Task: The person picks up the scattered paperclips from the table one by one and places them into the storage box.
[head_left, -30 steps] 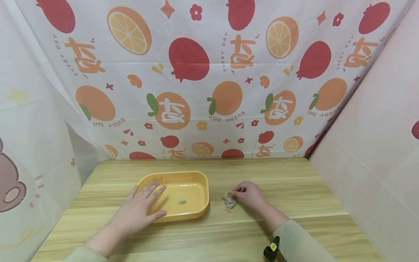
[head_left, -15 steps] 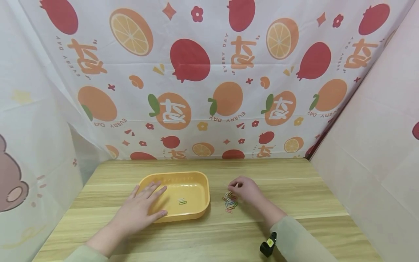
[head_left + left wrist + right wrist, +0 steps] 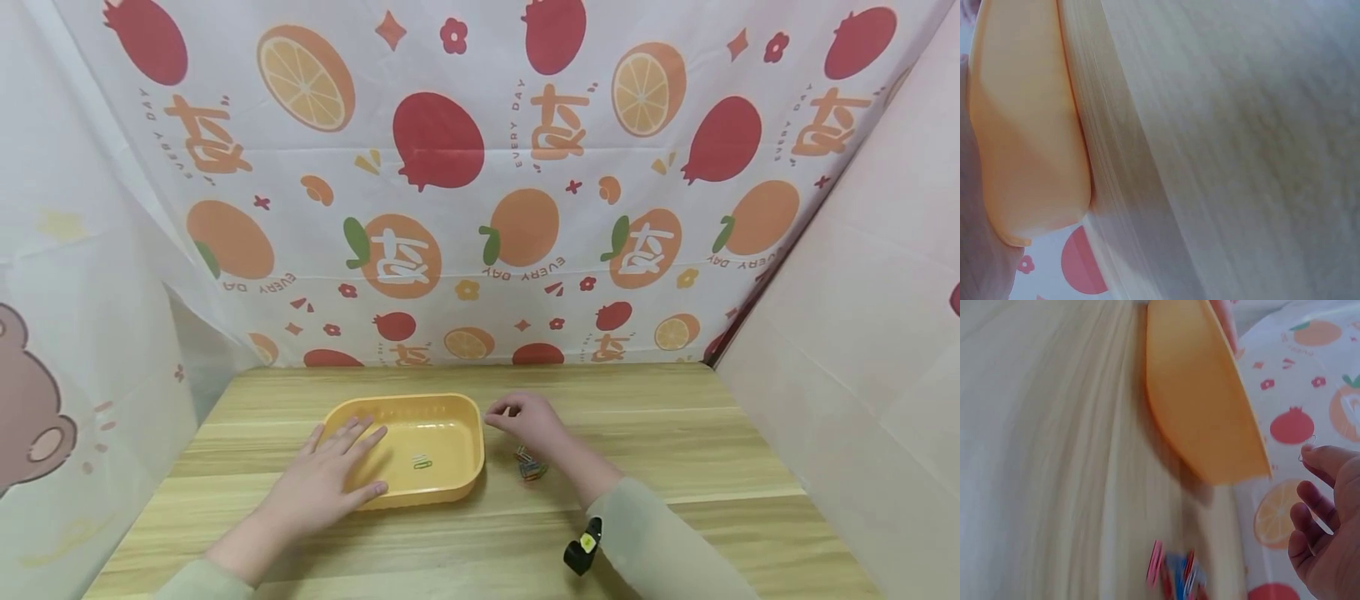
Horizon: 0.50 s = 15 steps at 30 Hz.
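Note:
My right hand is raised beside the right end of a yellow plastic tray. In the right wrist view, its thumb and forefinger pinch a thin, pale wire paper clip, while the other fingers curl loosely. Spread fingers of my left hand rest over the tray's left end and rim. A green paper clip and pale ones lie on the tray floor. Just right of the tray, a small pile of coloured paper clips lies on the table, partly blurred in the right wrist view.
The wood-grain table carries the tray and the clips. A white cloth with fruit prints hangs along the back edge, and pale cloth walls stand at both sides. A black strap with a yellow mark sits at the right sleeve.
My right hand has lifted from the clip pile and moved left toward the tray's right rim, a clip between its fingertips. The left hand stays on the tray.

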Available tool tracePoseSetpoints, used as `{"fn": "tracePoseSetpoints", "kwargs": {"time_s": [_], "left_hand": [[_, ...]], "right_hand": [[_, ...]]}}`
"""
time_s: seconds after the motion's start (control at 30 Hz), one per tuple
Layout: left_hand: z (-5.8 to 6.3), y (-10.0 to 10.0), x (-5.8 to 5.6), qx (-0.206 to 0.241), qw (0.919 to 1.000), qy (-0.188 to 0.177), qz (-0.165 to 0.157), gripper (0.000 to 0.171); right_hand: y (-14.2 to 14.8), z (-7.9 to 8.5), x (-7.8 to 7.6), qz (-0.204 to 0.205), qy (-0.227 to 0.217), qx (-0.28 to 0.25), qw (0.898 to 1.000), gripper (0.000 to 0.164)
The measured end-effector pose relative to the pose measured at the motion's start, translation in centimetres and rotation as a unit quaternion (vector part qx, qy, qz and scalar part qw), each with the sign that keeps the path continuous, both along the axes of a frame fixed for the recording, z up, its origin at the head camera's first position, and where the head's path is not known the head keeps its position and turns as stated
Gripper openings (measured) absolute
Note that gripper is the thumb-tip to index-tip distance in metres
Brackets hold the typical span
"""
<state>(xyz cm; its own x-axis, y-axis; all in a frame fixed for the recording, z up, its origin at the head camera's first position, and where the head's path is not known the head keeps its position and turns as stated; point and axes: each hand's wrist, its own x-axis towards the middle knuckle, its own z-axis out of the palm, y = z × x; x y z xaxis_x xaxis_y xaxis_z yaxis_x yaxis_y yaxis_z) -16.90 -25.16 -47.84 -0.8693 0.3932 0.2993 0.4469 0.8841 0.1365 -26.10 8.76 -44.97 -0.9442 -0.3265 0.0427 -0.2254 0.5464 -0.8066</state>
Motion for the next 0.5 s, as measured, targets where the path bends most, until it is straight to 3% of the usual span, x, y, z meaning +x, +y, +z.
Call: {"fn": "tracePoseSetpoints", "kwargs": {"time_s": [0.2,0.5], "left_hand": [[0.0,0.0,0.0,-0.003,0.9999,-0.012,0.004,0.078],[0.3,0.0,0.1,0.000,0.9999,-0.015,0.005,0.077]], "right_hand": [[-3.3,0.8,0.2,0.023,0.039,0.015,0.999,0.008],[-7.1,1.4,0.6,0.052,0.030,-0.006,0.998,0.007]]}}
